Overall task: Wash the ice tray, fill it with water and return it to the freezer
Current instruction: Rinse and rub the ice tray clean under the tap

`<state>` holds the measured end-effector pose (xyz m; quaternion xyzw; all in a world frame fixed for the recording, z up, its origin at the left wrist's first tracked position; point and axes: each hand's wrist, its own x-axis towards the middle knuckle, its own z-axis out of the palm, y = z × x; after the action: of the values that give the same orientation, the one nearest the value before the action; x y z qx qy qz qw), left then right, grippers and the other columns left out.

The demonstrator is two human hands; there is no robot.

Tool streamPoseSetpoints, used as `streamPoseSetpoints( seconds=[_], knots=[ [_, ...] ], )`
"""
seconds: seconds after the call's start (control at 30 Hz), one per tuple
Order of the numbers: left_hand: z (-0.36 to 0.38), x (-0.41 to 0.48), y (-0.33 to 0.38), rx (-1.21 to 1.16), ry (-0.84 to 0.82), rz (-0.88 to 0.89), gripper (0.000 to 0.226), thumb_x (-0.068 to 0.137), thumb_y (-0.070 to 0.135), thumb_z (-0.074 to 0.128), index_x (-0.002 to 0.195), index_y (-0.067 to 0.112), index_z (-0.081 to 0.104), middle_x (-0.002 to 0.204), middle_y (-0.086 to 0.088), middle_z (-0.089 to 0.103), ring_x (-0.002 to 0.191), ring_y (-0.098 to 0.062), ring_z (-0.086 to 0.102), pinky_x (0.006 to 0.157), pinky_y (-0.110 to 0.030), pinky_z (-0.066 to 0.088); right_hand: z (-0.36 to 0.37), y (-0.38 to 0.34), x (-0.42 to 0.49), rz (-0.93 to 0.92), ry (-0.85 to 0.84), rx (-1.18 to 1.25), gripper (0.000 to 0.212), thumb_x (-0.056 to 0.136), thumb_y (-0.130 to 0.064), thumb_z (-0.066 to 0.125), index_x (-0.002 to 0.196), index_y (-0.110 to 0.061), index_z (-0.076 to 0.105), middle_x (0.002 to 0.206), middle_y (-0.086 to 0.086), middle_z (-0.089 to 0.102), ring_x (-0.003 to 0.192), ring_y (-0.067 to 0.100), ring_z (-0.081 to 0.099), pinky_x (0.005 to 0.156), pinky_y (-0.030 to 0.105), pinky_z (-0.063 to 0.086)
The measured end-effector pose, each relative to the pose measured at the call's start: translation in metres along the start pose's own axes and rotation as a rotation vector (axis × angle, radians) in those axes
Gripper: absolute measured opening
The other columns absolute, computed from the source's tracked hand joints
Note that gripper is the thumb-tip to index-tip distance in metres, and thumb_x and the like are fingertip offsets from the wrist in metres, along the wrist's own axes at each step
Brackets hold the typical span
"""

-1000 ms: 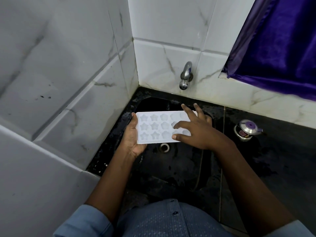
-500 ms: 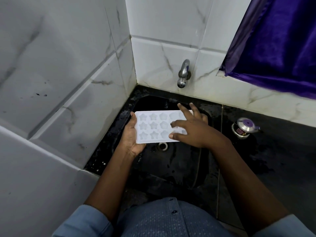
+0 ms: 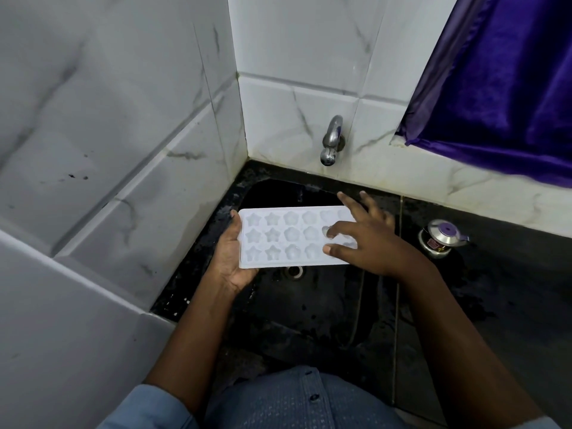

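A white ice tray (image 3: 288,236) with star- and flower-shaped moulds is held level over the black sink (image 3: 309,305), below the metal tap (image 3: 331,140). My left hand (image 3: 230,258) grips the tray's left end from underneath, thumb on the rim. My right hand (image 3: 368,239) lies across the tray's right end with fingers spread, the fingertips touching the moulds and the thumb at the near edge. No water runs from the tap. The tray's right end is hidden under my right hand.
White marble-look tiled walls close in on the left and back. A purple curtain (image 3: 501,88) hangs at the upper right. On the dark counter to the right stands a small metal container (image 3: 439,238) with a purple-knobbed lid. The sink drain (image 3: 294,270) shows below the tray.
My right hand's fingers have shifted a little over the moulds at the tray's right end. The tray and my left hand have stayed where they were.
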<state>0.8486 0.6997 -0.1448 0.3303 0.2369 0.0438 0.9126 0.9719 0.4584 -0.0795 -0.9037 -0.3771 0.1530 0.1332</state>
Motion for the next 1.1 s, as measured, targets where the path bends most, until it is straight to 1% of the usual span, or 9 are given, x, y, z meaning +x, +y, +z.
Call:
streamPoseSetpoints(
  seconds=[0.07, 0.2, 0.33, 0.47, 0.57, 0.63, 0.9, 1.0, 1.1],
  knots=[
    [0.001, -0.001, 0.0, 0.011, 0.0, 0.0, 0.074, 0.106, 0.067, 0.029, 0.138, 0.009, 0.063, 0.138, -0.019, 0.068, 0.117, -0.036, 0.072, 0.081, -0.05, 0.064, -0.001, -0.003, 0.0, 0.001, 0.025, 0.01, 0.036, 0.094, -0.068, 0.057, 0.121, -0.046, 0.066, 0.174, -0.014, -0.007, 0.157, 0.018, -0.022, 0.12, 0.06, -0.005],
    [0.001, -0.002, 0.001, 0.035, 0.011, 0.013, 0.075, 0.106, 0.068, 0.028, 0.135, 0.009, 0.065, 0.135, -0.019, 0.071, 0.115, -0.035, 0.074, 0.079, -0.048, 0.065, 0.003, -0.008, 0.002, 0.006, -0.056, -0.048, 0.046, 0.094, -0.071, 0.054, 0.132, -0.046, 0.063, 0.174, -0.013, -0.011, 0.157, 0.02, -0.024, 0.121, 0.058, -0.005],
    [-0.003, -0.003, 0.0, 0.034, 0.028, 0.014, 0.074, 0.107, 0.067, 0.027, 0.132, 0.009, 0.066, 0.131, -0.018, 0.073, 0.112, -0.034, 0.075, 0.077, -0.047, 0.065, 0.005, -0.008, 0.002, 0.022, -0.03, -0.026, 0.04, 0.095, -0.07, 0.053, 0.125, -0.046, 0.065, 0.174, -0.013, -0.008, 0.157, 0.02, -0.022, 0.121, 0.056, -0.005],
    [-0.004, -0.001, -0.001, 0.045, 0.026, 0.013, 0.075, 0.107, 0.066, 0.026, 0.131, 0.009, 0.067, 0.131, -0.019, 0.072, 0.111, -0.034, 0.075, 0.077, -0.047, 0.064, 0.009, -0.011, 0.007, 0.026, -0.085, -0.047, 0.045, 0.095, -0.072, 0.052, 0.131, -0.046, 0.06, 0.174, -0.01, -0.01, 0.158, 0.023, -0.023, 0.121, 0.058, -0.003],
    [-0.007, 0.004, 0.0, 0.031, 0.037, 0.018, 0.074, 0.106, 0.067, 0.03, 0.135, 0.008, 0.065, 0.136, -0.021, 0.069, 0.116, -0.036, 0.073, 0.081, -0.05, 0.064, 0.008, -0.008, 0.007, 0.039, -0.083, -0.043, 0.047, 0.095, -0.072, 0.05, 0.134, -0.048, 0.061, 0.174, -0.011, -0.011, 0.157, 0.023, -0.024, 0.121, 0.057, -0.005],
    [-0.008, 0.007, 0.0, 0.032, 0.024, 0.015, 0.076, 0.106, 0.068, 0.031, 0.14, 0.007, 0.061, 0.14, -0.021, 0.066, 0.122, -0.037, 0.07, 0.086, -0.051, 0.064, 0.007, -0.008, 0.008, 0.038, -0.059, -0.034, 0.044, 0.096, -0.071, 0.05, 0.13, -0.047, 0.063, 0.174, -0.01, -0.01, 0.157, 0.023, -0.024, 0.121, 0.056, -0.007],
    [-0.009, 0.012, 0.005, 0.055, 0.013, 0.025, 0.078, 0.106, 0.068, 0.028, 0.142, 0.007, 0.06, 0.14, -0.021, 0.067, 0.123, -0.038, 0.069, 0.089, -0.053, 0.063, 0.003, -0.007, 0.013, 0.046, -0.016, -0.037, 0.045, 0.095, -0.072, 0.051, 0.132, -0.048, 0.062, 0.174, -0.012, -0.01, 0.158, 0.023, -0.023, 0.121, 0.058, -0.006],
    [-0.009, 0.013, 0.007, 0.051, 0.006, 0.017, 0.079, 0.106, 0.069, 0.027, 0.143, 0.007, 0.059, 0.14, -0.02, 0.066, 0.125, -0.038, 0.068, 0.095, -0.055, 0.06, 0.002, -0.008, 0.014, 0.039, -0.073, -0.058, 0.047, 0.096, -0.072, 0.049, 0.137, -0.051, 0.058, 0.174, -0.011, -0.013, 0.157, 0.024, -0.025, 0.121, 0.058, -0.006],
    [-0.008, 0.014, 0.007, 0.066, 0.015, 0.008, 0.08, 0.105, 0.07, 0.027, 0.146, 0.007, 0.057, 0.142, -0.02, 0.065, 0.128, -0.038, 0.066, 0.098, -0.056, 0.058, 0.002, -0.008, 0.013, 0.032, -0.046, -0.04, 0.042, 0.096, -0.07, 0.051, 0.13, -0.049, 0.063, 0.174, -0.011, -0.01, 0.157, 0.024, -0.023, 0.121, 0.058, -0.005]
  ],
)
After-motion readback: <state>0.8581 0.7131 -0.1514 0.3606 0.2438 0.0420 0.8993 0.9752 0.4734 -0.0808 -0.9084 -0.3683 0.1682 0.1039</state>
